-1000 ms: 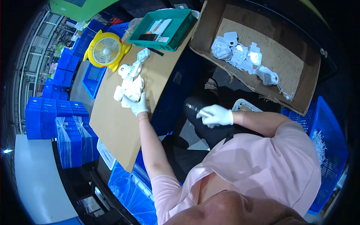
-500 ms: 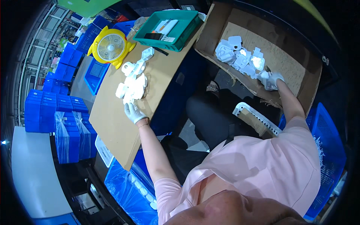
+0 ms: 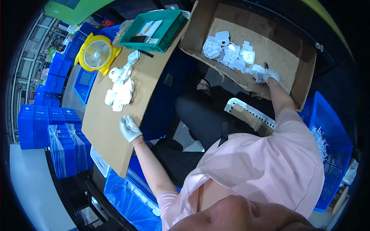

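Note:
My left hand (image 3: 129, 128), in a white glove, rests open and flat on a brown cardboard sheet (image 3: 104, 127), a little below a pile of white plastic parts (image 3: 120, 89). My right hand (image 3: 266, 75), also gloved, reaches into an open cardboard box (image 3: 277, 46) and closes on a white plastic part (image 3: 257, 71) at the edge of a heap of similar white parts (image 3: 229, 52). My arm in a pink sleeve stretches up to the box.
A green tray (image 3: 154, 29) with small items sits at the top of the cardboard sheet, beside a yellow fan (image 3: 96, 54). Blue crates (image 3: 42, 119) are stacked at left. A blue basket (image 3: 327, 142) stands at right, a white perforated part (image 3: 248, 111) near my lap.
My right hand has moved from my lap up into the cardboard box and onto a white part. My left hand has slid down away from the pile and lies flat.

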Action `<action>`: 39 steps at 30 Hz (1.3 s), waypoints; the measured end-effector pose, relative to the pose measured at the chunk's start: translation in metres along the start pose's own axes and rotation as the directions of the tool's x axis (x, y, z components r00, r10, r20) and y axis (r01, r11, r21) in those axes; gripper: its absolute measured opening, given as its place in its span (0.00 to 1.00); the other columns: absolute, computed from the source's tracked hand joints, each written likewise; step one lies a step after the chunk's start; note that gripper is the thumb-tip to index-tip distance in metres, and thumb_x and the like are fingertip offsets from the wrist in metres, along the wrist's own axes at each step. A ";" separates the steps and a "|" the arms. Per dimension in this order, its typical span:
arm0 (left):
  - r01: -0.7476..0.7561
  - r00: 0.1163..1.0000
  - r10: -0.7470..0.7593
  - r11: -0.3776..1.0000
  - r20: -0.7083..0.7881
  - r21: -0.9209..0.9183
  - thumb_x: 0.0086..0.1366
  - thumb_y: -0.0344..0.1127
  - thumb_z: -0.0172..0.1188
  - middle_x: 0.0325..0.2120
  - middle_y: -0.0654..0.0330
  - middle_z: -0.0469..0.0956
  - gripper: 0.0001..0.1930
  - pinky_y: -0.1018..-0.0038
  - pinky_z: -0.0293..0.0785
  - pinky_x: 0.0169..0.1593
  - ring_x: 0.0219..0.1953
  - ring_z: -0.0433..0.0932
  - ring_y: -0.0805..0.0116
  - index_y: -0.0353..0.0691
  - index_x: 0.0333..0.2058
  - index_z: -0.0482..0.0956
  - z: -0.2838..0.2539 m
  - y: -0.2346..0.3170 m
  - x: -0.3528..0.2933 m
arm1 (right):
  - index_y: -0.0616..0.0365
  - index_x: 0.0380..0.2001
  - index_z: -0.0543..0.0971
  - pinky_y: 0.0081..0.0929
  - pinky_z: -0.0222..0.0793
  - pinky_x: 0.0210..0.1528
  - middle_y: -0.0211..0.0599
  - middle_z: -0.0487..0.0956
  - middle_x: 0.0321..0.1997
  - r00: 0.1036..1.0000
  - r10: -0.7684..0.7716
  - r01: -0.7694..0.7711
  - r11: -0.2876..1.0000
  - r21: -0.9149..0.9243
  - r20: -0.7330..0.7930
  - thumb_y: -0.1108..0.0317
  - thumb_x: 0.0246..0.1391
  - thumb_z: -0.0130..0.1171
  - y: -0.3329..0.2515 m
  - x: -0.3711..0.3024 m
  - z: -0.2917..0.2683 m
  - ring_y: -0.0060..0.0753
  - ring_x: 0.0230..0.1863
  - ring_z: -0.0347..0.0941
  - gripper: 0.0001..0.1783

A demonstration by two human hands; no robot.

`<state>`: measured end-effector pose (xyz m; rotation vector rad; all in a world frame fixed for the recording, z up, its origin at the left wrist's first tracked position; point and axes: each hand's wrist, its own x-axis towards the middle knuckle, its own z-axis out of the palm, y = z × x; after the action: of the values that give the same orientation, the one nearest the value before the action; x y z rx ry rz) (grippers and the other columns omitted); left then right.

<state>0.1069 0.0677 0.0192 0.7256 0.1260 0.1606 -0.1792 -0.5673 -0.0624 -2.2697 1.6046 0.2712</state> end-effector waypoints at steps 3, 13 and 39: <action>-0.057 0.995 0.039 0.978 0.094 0.198 0.67 0.29 0.52 0.53 0.50 0.68 0.16 0.64 0.69 0.59 0.56 0.68 0.58 0.30 0.52 0.69 -0.004 0.001 -0.048 | 0.56 0.51 0.77 0.38 0.66 0.57 0.49 0.75 0.55 0.993 0.115 -0.118 0.984 0.137 0.028 0.48 0.56 0.48 0.012 0.020 0.028 0.47 0.56 0.72 0.28; 0.131 0.991 -0.106 0.745 -0.078 0.654 0.66 0.34 0.57 0.46 0.61 0.76 0.13 0.75 0.74 0.45 0.45 0.76 0.71 0.39 0.47 0.75 -0.039 -0.031 -0.098 | 0.55 0.40 0.79 0.28 0.69 0.42 0.32 0.79 0.35 0.950 -0.309 0.284 0.913 0.292 0.042 0.57 0.45 0.65 -0.028 0.031 0.055 0.29 0.37 0.74 0.20; 0.675 0.554 -0.625 0.724 0.550 0.143 0.55 0.41 0.67 0.59 0.55 0.66 0.39 0.53 0.63 0.62 0.60 0.66 0.53 0.43 0.63 0.58 0.024 -0.085 -0.179 | 0.58 0.43 0.76 0.19 0.66 0.35 0.30 0.74 0.33 0.021 -0.939 0.339 0.330 0.881 0.343 0.64 0.44 0.63 -0.176 -0.297 0.019 0.20 0.32 0.69 0.21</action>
<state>-0.0562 -0.0444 -0.0091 0.5686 -0.1929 -0.7830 -0.1151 -0.2479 0.0539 -1.5640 -0.1930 0.4530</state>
